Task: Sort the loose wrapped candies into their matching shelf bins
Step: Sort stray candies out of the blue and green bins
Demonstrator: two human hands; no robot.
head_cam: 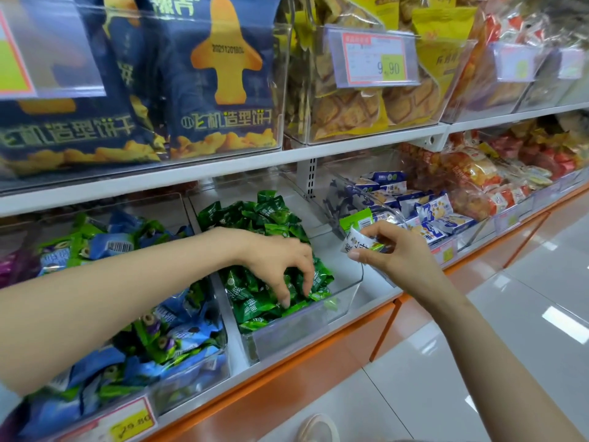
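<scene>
Left hand [280, 260] digs into the green candies [251, 218], perhaps pinching one. Right hand [398, 253] pinches light, slippery packets [357, 239], probably best held by their crimped edges.

Dark green candies [271, 282], blue-and-white packets [436, 215], orange shelf base [318, 362]

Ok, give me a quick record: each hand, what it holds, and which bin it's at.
left hand: fingertips down on the green candies; grip unclear
right hand: pinches white-green packets
green bin: under the left hand, right part bare
blue-white bin: next bin right, the right hand at its near corner
</scene>
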